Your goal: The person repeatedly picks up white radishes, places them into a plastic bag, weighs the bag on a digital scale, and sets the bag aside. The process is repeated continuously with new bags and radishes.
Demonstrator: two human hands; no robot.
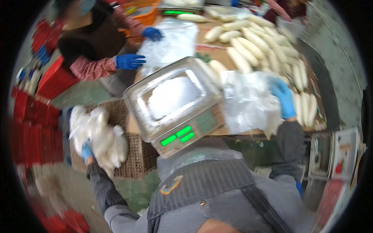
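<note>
My left hand point(86, 150), in a light blue glove, is closed on a white plastic bag point(95, 130) that looks filled with white radishes. The bag lies on a brown woven-look crate point(134, 155) at the left; motion blurs my fingertips. On the table's right side my right hand point(283, 97), also gloved in light blue, lies at the edge of several thin clear plastic bags point(248, 103), its fingers stretched out. Just beyond it is a heap of white radishes point(258, 42). Between my hands stands a weighing scale point(175, 97) with a bare metal pan and a green lit display.
Across the table a co-worker in dark blue gloves point(130, 62) handles a clear plastic sheet or bag point(171, 40). Another scale point(180, 9) and an orange basket point(143, 11) stand at the back. Red crates point(37, 143) are stacked far left; pale bins point(326, 155) stand right.
</note>
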